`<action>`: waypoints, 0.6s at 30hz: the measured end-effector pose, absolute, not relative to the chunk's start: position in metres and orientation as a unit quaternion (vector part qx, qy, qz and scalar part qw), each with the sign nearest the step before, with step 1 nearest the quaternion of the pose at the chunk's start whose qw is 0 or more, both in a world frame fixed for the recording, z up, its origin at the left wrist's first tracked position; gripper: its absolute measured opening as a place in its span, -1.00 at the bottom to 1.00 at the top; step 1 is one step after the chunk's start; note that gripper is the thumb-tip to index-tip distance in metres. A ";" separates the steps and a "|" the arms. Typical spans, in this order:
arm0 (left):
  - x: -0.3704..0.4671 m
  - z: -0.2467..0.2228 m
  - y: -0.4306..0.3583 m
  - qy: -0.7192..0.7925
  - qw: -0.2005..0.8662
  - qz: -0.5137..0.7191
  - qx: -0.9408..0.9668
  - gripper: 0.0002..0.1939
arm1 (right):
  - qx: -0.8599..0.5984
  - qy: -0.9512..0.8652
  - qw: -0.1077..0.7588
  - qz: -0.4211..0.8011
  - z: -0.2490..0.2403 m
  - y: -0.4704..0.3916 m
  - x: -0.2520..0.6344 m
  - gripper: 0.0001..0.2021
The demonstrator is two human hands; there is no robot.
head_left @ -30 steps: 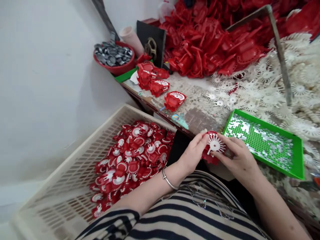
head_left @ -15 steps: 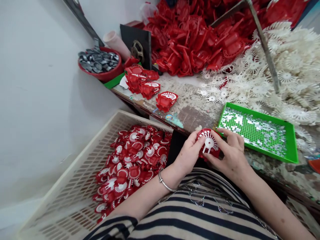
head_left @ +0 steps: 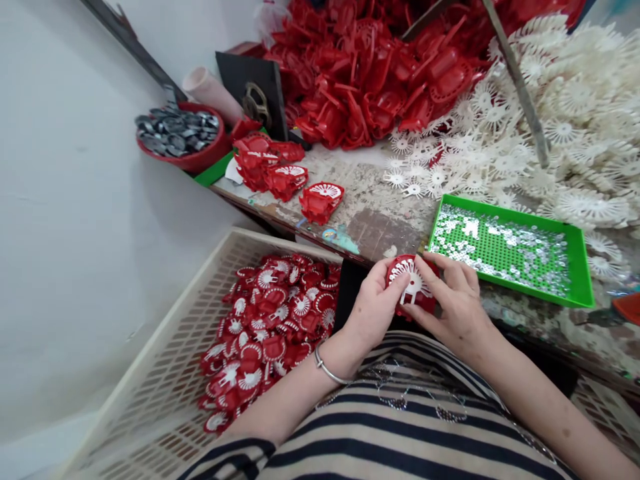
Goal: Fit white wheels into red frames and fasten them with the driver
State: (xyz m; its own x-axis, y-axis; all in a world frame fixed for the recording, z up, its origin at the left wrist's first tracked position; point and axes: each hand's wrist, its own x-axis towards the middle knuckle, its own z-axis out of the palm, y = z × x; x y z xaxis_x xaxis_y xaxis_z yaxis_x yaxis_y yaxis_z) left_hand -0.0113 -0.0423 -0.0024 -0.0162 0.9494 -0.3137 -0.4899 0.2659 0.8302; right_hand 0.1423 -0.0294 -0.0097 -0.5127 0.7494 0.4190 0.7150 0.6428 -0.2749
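Observation:
Between both hands, just off the table's front edge, is a red plastic part (head_left: 425, 303) with a white fan-shaped piece (head_left: 413, 285) on its face. My left hand (head_left: 373, 303) grips its left side, the thumb lying on the white piece. On the right side my right hand (head_left: 457, 300) holds it, index finger at the upper rim and thumb at the lower edge. A green tray (head_left: 583, 267) of small shiny metal pieces lies just beyond my right hand. Three or so red parts with white fans, one of them (head_left: 321, 202) apart, sit on the table.
A pale plastic crate (head_left: 165, 320) of red-and-white parts stands at lower left. Behind are a heap of red parts (head_left: 360, 80), a pile of white fans (head_left: 565, 133), a metal bar (head_left: 520, 80) and a red bowl (head_left: 200, 157) of dark metal pieces. An orange-handled tool (head_left: 625, 308) lies far right.
The camera view has shifted slightly, moving the table and its contents left in the picture. Both hands keep hold of the red part; the white piece sits a little differently under the fingers.

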 end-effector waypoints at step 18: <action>-0.006 -0.006 -0.043 0.476 0.633 0.560 0.245 -0.66 | -0.453 -0.843 0.278 0.078 -0.017 -0.038 0.139 -0.34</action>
State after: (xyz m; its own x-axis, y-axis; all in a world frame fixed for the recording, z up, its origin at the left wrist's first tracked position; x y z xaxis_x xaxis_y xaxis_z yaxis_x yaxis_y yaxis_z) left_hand -0.0065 -0.0435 -0.0058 -0.0788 0.9416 -0.3273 -0.4749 0.2532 0.8428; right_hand 0.1393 -0.0381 -0.0174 -0.4341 0.8077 0.3990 0.7213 0.5770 -0.3831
